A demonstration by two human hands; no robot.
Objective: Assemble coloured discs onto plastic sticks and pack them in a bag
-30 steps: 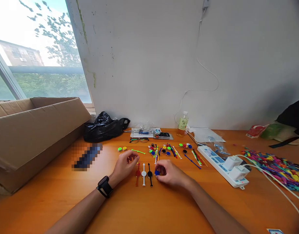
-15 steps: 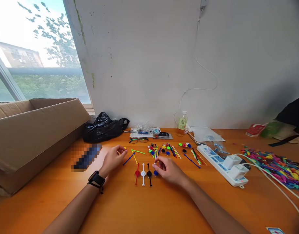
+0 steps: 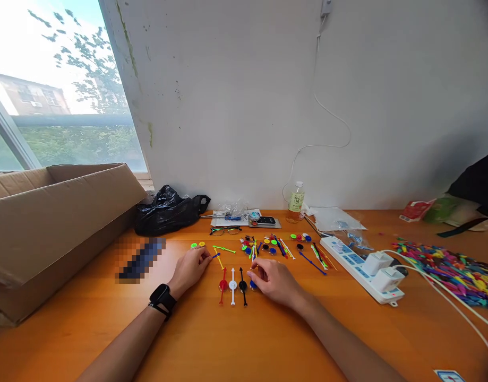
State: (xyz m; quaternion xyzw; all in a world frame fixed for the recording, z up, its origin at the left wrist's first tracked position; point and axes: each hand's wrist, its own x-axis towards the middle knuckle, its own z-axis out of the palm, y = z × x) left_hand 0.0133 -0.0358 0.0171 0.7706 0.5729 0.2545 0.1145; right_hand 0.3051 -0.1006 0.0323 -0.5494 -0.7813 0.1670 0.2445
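Note:
My left hand (image 3: pixel 193 264) rests on the table with its fingertips closed on one end of a blue arrow-shaped spinner pointer (image 3: pixel 215 255). Beside it lie a yellow pointer (image 3: pixel 220 261) and a green pointer (image 3: pixel 224 249). My right hand (image 3: pixel 276 278) is curled above a blue disc (image 3: pixel 253 285), thumb and forefinger slightly apart, and partly covers it. Left of that disc stand three assembled spinners in a row: a red one (image 3: pixel 223 285), a white one (image 3: pixel 233 285) and a black one (image 3: pixel 242 286). A green disc (image 3: pixel 194 245) and a yellow disc (image 3: pixel 202 244) lie behind my left hand.
Mixed pointers and discs (image 3: pixel 267 245) lie behind my right hand. A white power strip (image 3: pixel 357 268) and a heap of colourful pieces (image 3: pixel 446 273) are to the right. A cardboard box (image 3: pixel 64 223) stands left; a bottle (image 3: pixel 296 202) and eyeglasses (image 3: pixel 225 231) are at the back.
My left hand has moved right from beside the yellow disc to the blue pointer and taken hold of its end, uncovering the green disc. My right hand has barely moved.

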